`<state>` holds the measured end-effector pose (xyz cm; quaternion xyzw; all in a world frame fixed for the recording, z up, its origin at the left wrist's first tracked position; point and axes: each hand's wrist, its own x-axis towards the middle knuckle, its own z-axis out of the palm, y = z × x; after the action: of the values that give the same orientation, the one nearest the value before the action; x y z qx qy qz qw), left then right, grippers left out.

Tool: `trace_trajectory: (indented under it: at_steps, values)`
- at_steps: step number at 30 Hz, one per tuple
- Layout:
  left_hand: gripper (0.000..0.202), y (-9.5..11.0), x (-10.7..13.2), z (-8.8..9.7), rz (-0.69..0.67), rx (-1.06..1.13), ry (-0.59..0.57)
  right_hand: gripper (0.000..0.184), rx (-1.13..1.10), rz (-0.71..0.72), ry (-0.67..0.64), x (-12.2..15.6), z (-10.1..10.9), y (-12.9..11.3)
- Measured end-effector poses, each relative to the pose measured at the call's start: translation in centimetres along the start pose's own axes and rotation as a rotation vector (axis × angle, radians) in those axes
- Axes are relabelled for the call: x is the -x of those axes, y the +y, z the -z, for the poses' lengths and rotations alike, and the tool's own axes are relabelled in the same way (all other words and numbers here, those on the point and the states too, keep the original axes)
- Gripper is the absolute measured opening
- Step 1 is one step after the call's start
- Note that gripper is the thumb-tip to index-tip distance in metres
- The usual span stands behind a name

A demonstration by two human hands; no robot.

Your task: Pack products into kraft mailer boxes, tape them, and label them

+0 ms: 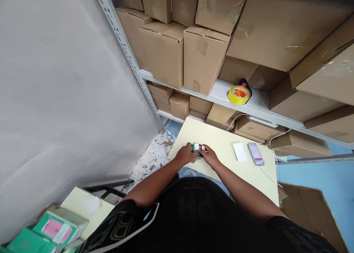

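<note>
Grip of left hand and right hand is clamped on a small box, probably from both sides to steady it over the bench.

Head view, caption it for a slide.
Left hand and right hand hold a small green item at a cream table facing shelved cardboard boxes.

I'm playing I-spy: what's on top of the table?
On the table: a white block, a blurred purple thing and a cable. The left hand and right hand hold a green-and-white thing near the edge; what they cover can't be seen.
</note>
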<state>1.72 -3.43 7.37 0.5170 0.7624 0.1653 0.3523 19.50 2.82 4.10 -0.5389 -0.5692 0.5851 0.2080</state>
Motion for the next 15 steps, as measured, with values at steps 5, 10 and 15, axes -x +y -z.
trace_trajectory:
  at_steps: [5,10,15]
  values:
    - [0.057,-1.0,-2.7,1.9,-0.019,-0.029,-0.138,0.046,0.199,0.029,0.159,0.5,-1.5,-0.4]
    - [0.046,-0.9,-5.0,2.9,-0.045,-0.04,-0.25,0.044,0.194,0.132,0.198,1.3,-1.6,-0.2]
    - [0.027,-1.5,-5.1,2.6,-0.053,0.235,-0.357,0.045,0.367,0.214,0.274,1.1,0.0,0.0]
